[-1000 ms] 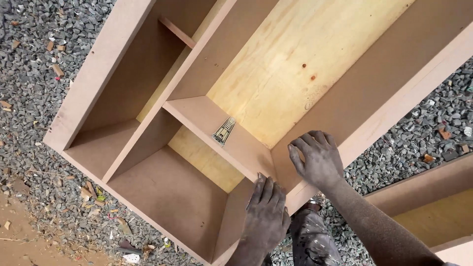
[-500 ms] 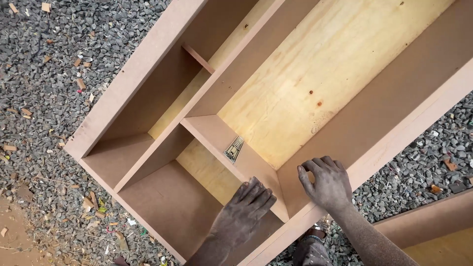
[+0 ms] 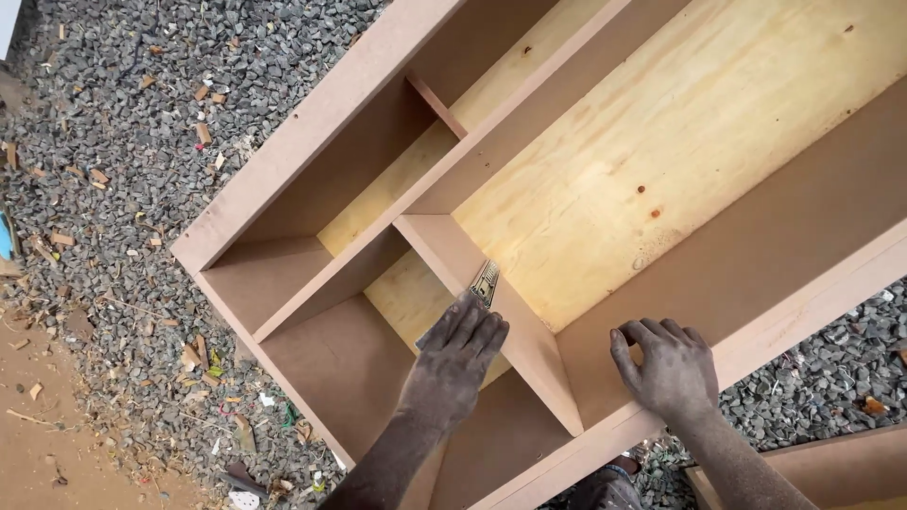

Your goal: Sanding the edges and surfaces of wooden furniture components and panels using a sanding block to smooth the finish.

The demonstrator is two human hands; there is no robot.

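Gravel ground (image 3: 113, 123), grey stones with wood chips scattered through it, sandy patch at lower left.

Cabinet carcass (image 3: 312, 142) lies on its back on the gravel, brown fibreboard sides and dividers, pale plywood back panel (image 3: 680, 142) facing up inside (two small dark knots in the grain). Several compartments; a slanting shelf board (image 3: 529, 331) runs from the centre divider toward the near side wall.

Second board piece (image 3: 822, 472) shows at lower right corner, partly cut off.

Right hand (image 3: 673, 366): dusty, fingers curled over the inner face of the near side wall, gripping its edge.

Left hand (image 3: 458, 351): fingers held together and extended, lying flat on the shelf board, fingertips touching the metal bracket.

Metal bracket (image 3: 485, 281): small, perforated, sits on the shelf board's top face just beyond the left fingertips.
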